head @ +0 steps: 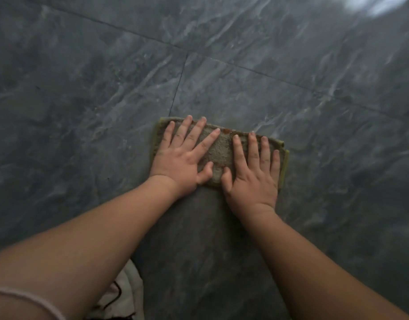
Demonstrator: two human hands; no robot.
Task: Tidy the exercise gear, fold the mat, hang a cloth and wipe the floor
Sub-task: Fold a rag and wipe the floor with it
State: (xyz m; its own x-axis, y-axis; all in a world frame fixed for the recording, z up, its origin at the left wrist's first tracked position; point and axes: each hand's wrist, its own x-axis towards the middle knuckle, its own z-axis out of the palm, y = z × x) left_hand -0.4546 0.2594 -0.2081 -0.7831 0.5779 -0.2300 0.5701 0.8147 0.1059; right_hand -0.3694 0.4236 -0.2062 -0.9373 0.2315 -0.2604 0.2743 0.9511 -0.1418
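- A cloth (222, 153) lies flat on the floor (83, 100).
- The cloth is grey-brown and fuzzy, with a green edge all around it.
- It has a few small rusty spots near its far edge.
- The cloth looks folded, because a second green edge peeks out on its right side.
- The floor is made of big dark grey tiles with pale wavy lines in them.
- The cloth sits just past the spot where thin lines between the tiles meet, with one line ending at its far left corner.
- The left hand (180, 158) lies flat on the left half of the cloth.
- Its fingers are straight and spread out, pressing down, and it grips nothing.
- Its fingertips reach the far edge of the cloth.
- Its thumb points in toward the middle of the cloth.
- The right hand (254, 179) lies flat on the right half of the cloth.
- Its fingers are straight too, a little apart, pressing down and holding nothing.
- The two thumbs are close together near the near edge of the cloth.
- Both bare arms reach forward from the bottom of the view.
- A thin pink band (30, 299) goes around the left arm at the bottom left corner.
- Some white fabric (127, 287) with a dark string on it shows under the left arm.
- A bright patch of light (374, 3) shines on the floor at the top right corner.
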